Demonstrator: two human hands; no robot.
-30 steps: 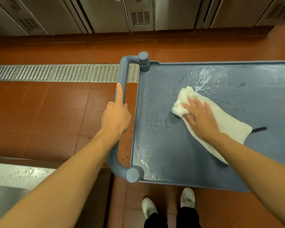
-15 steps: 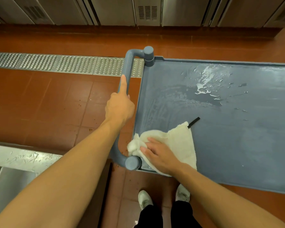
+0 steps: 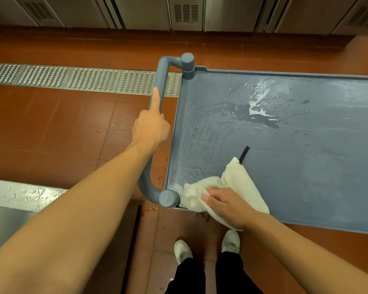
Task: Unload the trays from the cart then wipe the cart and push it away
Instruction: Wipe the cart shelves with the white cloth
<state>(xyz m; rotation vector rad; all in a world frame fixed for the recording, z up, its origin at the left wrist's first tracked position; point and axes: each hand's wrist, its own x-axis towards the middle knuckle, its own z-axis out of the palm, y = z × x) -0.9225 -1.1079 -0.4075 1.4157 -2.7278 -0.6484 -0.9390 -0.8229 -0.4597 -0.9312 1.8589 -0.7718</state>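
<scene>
While the left hand (image 3: 150,129) grips the grey cart handle (image 3: 157,115), its fingers curl round the bar and the forefinger lies straight along it, pointing to the far end. The right hand (image 3: 226,205) presses a white cloth (image 3: 236,183) flat onto the cart's blue-grey top (image 3: 306,166), at the near left corner just beside the handle's near post (image 3: 168,198). Its fingers lie fairly straight and close together on the cloth, their tips pointing left; bunched cloth sticks out past the fingertips toward the post, and the rest spreads behind and to the far side of the hand. A black loop (image 3: 243,154) stands out from the cloth's far corner. Wet streaks and a puddle (image 3: 259,113) shine on the far left part of the top. Below, white shoes (image 3: 182,250) stand on red floor tiles (image 3: 62,124), and a metal drain grate (image 3: 72,78) runs along the far left.
</scene>
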